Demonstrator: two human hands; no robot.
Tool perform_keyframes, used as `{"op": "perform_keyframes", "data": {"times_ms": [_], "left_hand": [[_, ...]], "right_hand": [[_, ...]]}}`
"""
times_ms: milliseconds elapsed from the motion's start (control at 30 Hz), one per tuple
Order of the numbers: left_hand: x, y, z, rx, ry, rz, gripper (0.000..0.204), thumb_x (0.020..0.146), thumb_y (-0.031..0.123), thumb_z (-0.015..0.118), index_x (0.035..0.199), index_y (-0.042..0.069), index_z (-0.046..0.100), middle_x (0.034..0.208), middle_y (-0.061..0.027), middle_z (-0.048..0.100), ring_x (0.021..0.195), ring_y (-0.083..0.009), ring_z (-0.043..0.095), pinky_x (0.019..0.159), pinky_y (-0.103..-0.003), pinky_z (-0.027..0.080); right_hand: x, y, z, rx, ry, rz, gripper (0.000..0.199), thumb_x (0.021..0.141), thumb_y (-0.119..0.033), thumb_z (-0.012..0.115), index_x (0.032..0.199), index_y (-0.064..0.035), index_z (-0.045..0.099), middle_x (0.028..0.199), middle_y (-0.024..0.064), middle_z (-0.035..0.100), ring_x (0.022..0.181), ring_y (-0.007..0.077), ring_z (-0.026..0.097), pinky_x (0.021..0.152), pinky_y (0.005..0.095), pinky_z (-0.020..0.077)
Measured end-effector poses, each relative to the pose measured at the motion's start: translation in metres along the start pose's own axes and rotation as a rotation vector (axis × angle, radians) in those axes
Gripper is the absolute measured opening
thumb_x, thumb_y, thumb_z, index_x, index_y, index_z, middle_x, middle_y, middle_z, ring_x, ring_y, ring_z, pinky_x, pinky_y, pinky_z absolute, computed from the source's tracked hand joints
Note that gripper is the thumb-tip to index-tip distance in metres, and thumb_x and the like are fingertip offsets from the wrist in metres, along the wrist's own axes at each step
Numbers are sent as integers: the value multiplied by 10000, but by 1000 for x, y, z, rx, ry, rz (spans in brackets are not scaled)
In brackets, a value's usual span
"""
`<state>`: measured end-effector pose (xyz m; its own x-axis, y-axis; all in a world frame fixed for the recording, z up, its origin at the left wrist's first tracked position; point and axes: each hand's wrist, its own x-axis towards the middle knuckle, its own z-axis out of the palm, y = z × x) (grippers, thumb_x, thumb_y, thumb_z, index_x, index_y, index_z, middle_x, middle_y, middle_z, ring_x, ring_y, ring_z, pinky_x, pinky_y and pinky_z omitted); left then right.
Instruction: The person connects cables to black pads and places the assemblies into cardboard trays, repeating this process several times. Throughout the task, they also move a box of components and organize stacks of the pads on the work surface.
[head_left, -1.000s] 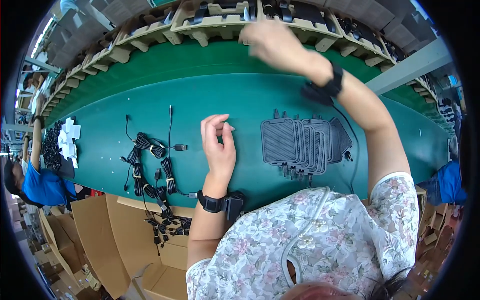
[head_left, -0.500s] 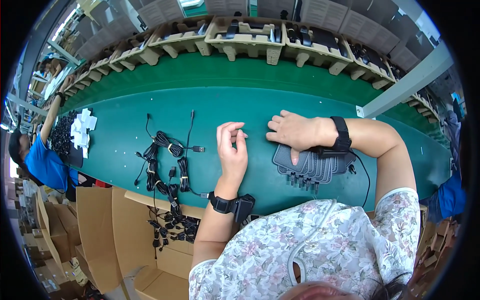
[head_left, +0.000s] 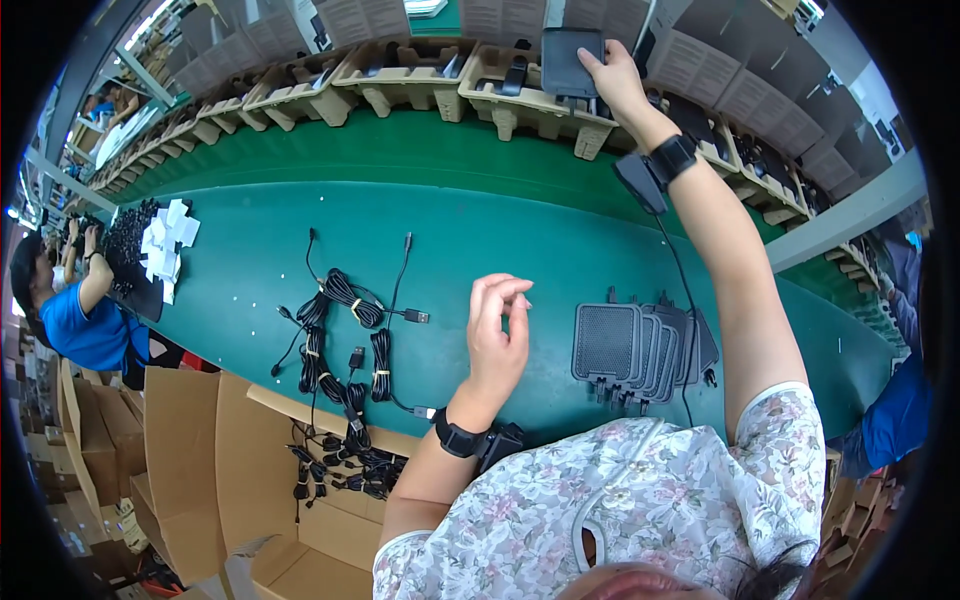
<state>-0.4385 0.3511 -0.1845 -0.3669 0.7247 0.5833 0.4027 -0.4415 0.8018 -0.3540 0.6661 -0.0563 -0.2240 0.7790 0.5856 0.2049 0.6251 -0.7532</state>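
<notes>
My right hand (head_left: 622,88) reaches far out and grips a flat dark grey panel (head_left: 568,68) by its right side, above a moulded pulp tray (head_left: 482,92). My left hand (head_left: 497,330) hovers over the bench with loosely curled fingers, and nothing shows in it. To its left lie bundled black cables (head_left: 312,340) with plugs, tied with pale bands. An overlapping row of dark grey textured panels (head_left: 607,340) with short stubs along their edges lies below my right forearm. A dark wire (head_left: 680,270) runs down from the device at my right wrist across these panels.
Pulp trays holding black parts line a ledge behind the green bench (head_left: 450,215). An open cardboard box (head_left: 195,450) with more cables stands below the front edge. A grey metal post (head_left: 850,210) crosses at right. A person in blue (head_left: 80,320) works at far left beside white papers (head_left: 165,240).
My right hand has left the row of panels and moved far forward to the trays, now holding one panel. My left hand stays loosely curled over the bench.
</notes>
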Motion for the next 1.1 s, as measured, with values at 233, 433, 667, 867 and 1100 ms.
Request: {"op": "perform_keyframes", "data": {"times_ms": [233, 433, 667, 867, 1100], "left_hand": [[-11, -5, -34, 26, 90, -58, 181, 832, -57, 496, 981, 23, 558, 982, -125, 502, 727, -178, 551, 600, -268, 472], [-25, -13, -67, 134, 147, 20, 165, 815, -26, 509, 956, 47, 552, 942, -143, 513, 742, -290, 557, 629, -360, 464], [-38, -30, -76, 472, -197, -21, 145, 802, 24, 532, 935, 58, 579, 917, -151, 550, 772, -300, 557, 704, -387, 475], [-49, -14, -64, 543, -181, 74, 132, 786, 59, 549, 915, 57, 577, 923, -155, 568, 849, -339, 554, 744, -443, 452], [-67, -34, -48, 20, -89, -62, 159, 759, 87, 568, 910, 35, 569, 908, -162, 584, 897, -356, 547, 741, -451, 453]], "right_hand": [[13, 33, 73, -582, 195, 24, 450, 894, -353, 519, 1121, 36, 504, 964, 223, 600, 921, 334, 582, 823, 374, 455], [-22, -3, 86, -1221, 259, -542, 308, 849, -337, 546, 1011, -77, 578, 787, 136, 571, 853, 312, 586, 706, 440, 460], [-102, -104, 154, -865, -162, -1012, 193, 797, -261, 606, 848, -77, 582, 771, 103, 575, 795, 287, 570, 636, 420, 422], [-221, -198, 227, -441, -949, -469, 437, 802, -464, 604, 884, -37, 565, 818, 153, 608, 795, 332, 595, 686, 421, 464], [-267, -193, 250, -580, -1043, -544, 567, 782, -531, 581, 999, -8, 553, 964, 194, 618, 894, 348, 598, 762, 408, 493]]}}
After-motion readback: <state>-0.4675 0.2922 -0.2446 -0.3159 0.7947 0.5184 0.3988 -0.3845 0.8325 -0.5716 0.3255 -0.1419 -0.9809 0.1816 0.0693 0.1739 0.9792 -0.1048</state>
